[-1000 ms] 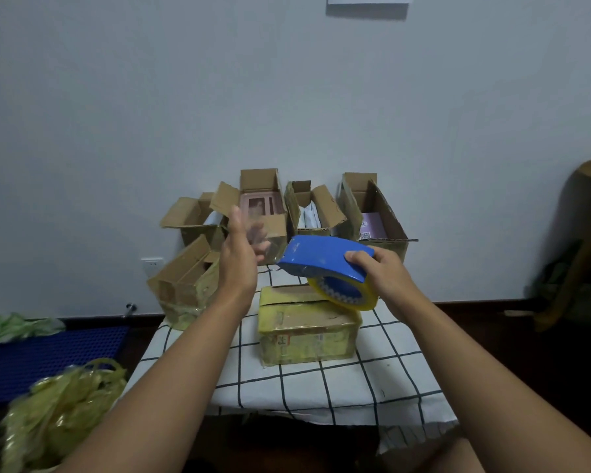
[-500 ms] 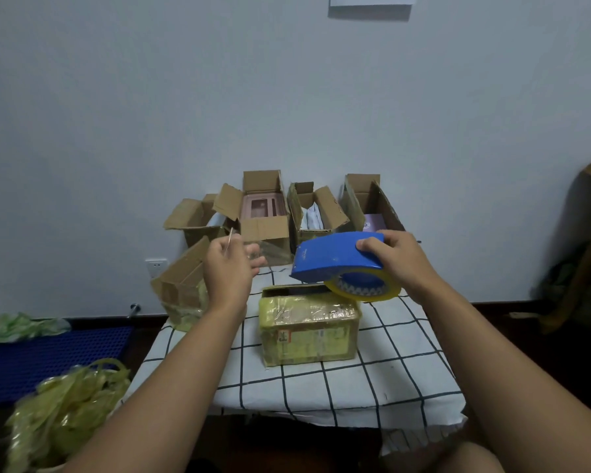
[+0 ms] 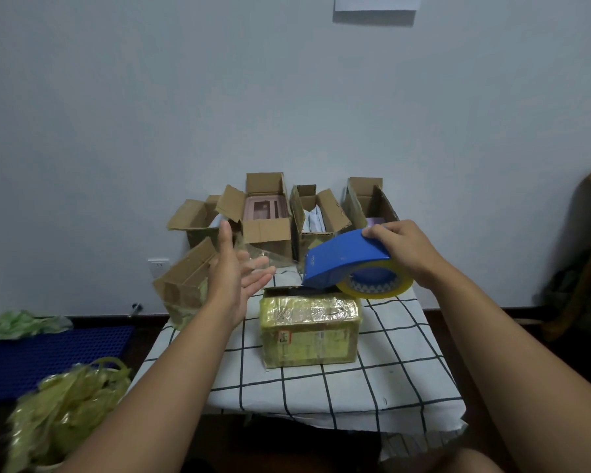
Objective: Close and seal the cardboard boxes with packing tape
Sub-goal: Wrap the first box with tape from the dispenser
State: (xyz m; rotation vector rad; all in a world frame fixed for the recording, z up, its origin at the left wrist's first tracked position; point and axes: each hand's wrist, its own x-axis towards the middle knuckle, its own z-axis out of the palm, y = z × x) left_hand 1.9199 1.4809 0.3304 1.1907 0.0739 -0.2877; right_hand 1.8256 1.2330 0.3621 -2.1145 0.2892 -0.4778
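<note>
You are looking at a dim, flat-lit room with a cool bluish cast on the wall (image 3: pixel 287 97). The paper sheet (image 3: pixel 375 2) at the top throws a soft shadow just below itself, so light comes from above. Your left hand (image 3: pixel 234 278) is smeared by motion blur at the fingers. The bag of yellow tape scraps (image 3: pixel 65 414) is soft. Corners darken, and the wide lens bends the edges.

**Left hand open in the air, right hand gripping**

Both bare forearms reach forward from the lower edge, the left from about 7 o'clock, the right from about 4 o'clock. The left hand (image 3: pixel 234 273) is raised with palm turned inward, fingers straight and slightly spread, thumb pointing up, holding nothing. The right hand (image 3: pixel 405 249) has fingers curled over the blue tape dispenser (image 3: pixel 345 259), wrist bent downward.
</note>
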